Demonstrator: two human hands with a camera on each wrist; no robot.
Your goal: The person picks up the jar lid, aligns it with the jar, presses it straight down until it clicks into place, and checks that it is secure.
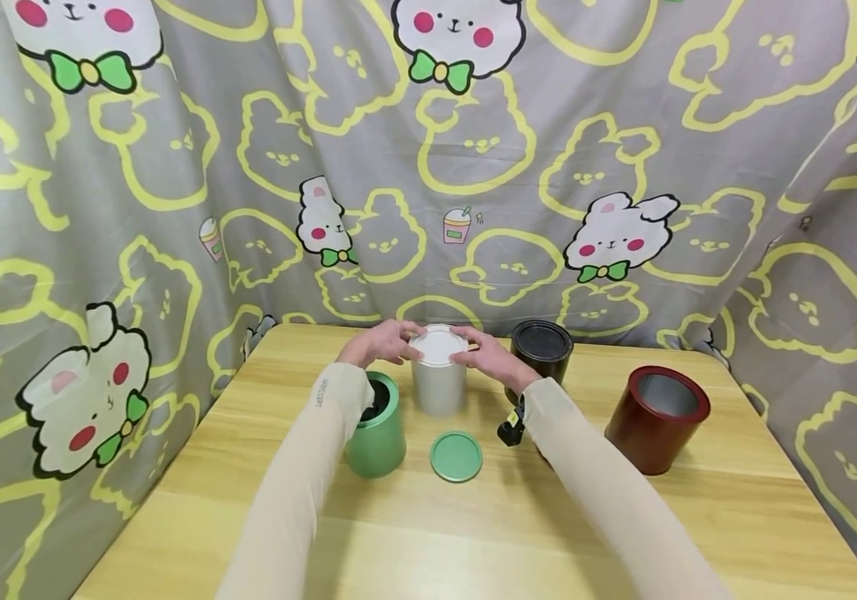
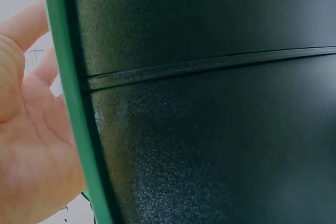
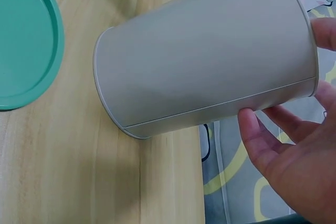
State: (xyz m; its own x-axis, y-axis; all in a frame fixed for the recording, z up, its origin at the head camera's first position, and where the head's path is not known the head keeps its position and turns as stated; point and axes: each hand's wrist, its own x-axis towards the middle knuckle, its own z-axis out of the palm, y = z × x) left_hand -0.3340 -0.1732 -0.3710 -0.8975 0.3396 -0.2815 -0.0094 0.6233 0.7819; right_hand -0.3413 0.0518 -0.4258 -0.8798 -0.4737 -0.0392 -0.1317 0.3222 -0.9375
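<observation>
A white can stands upright on the table, its white lid on top. My left hand grips the lid's rim from the left, and my right hand grips the rim from the right. In the right wrist view, the right hand's fingers touch the can near its top edge. Below my left wrist is an open green can, whose dark inside fills the left wrist view. A green lid lies flat in front of the white can.
Beyond my right forearm stands a black can with a black lid. Farther right is a dark red can with no lid on it. A patterned curtain hangs behind the wooden table.
</observation>
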